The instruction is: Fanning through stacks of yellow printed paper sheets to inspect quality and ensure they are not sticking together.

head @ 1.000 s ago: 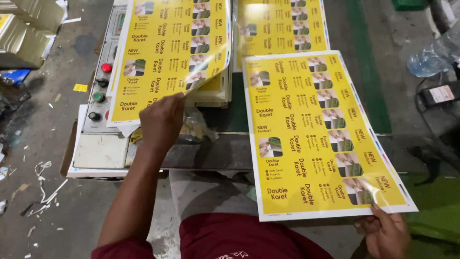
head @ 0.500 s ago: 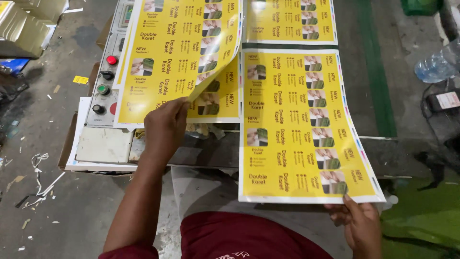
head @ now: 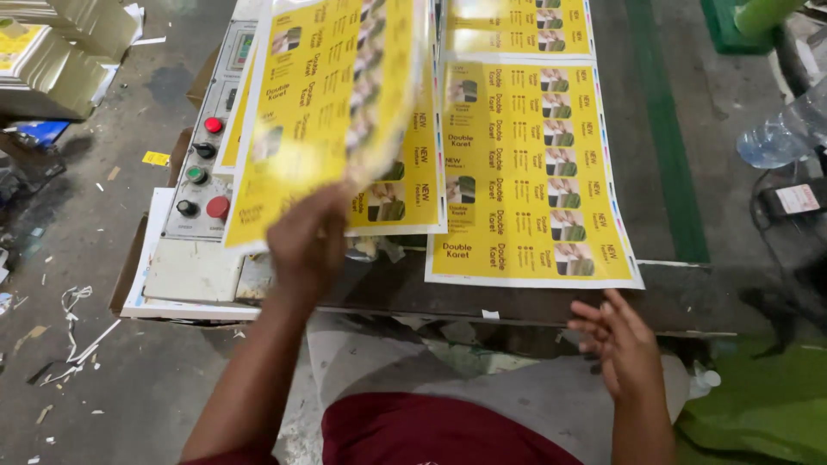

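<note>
My left hand [head: 308, 245] grips the lower edge of a yellow printed sheet [head: 319, 103] and lifts it, bent and blurred, above a stack of like sheets [head: 413, 189] on the machine table. To the right a second yellow printed sheet [head: 525, 172] lies flat on the dark table [head: 672, 288]. My right hand [head: 622, 344] hovers just below that sheet's front edge, fingers spread, holding nothing.
A control panel [head: 200, 185] with red, green and black buttons sits left of the stack. More yellow sheets [head: 517, 26] lie farther back. A clear plastic bottle [head: 780, 138] lies at the right. Paper scraps [head: 73, 331] litter the concrete floor, and stacked cartons [head: 60, 52] stand at top left.
My right hand let go of the right sheet, which now lies flat on the table. My left hand lifted its sheet higher and swung it rightward.
</note>
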